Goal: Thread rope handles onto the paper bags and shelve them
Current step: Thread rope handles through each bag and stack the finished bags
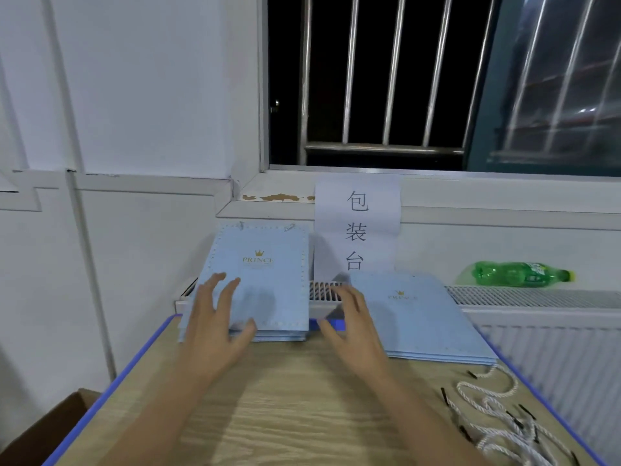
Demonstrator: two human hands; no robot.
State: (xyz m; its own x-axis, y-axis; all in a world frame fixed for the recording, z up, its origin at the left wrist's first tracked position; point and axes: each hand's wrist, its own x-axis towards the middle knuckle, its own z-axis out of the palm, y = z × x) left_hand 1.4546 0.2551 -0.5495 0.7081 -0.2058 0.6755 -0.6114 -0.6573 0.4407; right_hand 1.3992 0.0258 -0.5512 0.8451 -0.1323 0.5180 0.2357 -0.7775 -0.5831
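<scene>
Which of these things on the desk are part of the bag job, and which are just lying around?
For the job:
left stack of blue paper bags
right stack of bags
white rope handles

Just lying about:
green plastic bottle
paper sign
cardboard box

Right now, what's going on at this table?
A person is working on flat light-blue paper bags at a wooden table. The left hand lies spread on the left stack of bags, thumb at its near edge. The right hand hovers open between that stack and the right stack. The white rope handles lie in a loose pile at the table's right edge, untouched. No handle is visibly threaded yet.
</scene>
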